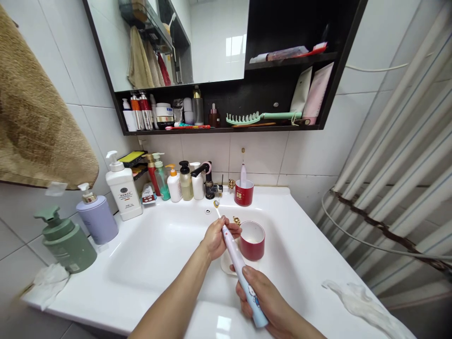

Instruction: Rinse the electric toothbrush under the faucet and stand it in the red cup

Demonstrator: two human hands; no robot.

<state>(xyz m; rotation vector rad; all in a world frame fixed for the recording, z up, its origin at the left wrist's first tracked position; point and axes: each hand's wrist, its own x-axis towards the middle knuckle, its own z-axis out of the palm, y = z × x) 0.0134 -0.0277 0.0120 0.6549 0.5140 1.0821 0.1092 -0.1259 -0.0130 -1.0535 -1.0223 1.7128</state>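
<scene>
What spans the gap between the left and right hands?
A lilac stretch of the electric toothbrush, in the head view: left hand near its neck, right hand lower down.

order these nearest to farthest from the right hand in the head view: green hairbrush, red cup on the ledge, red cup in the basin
1. Red cup in the basin, just beyond the right hand.
2. Red cup on the ledge, right of the faucet.
3. Green hairbrush, up on the cabinet shelf.

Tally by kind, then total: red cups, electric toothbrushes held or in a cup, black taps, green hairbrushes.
Red cups: 2
Electric toothbrushes: 2
Black tap: 1
Green hairbrush: 1
Total: 6
</scene>
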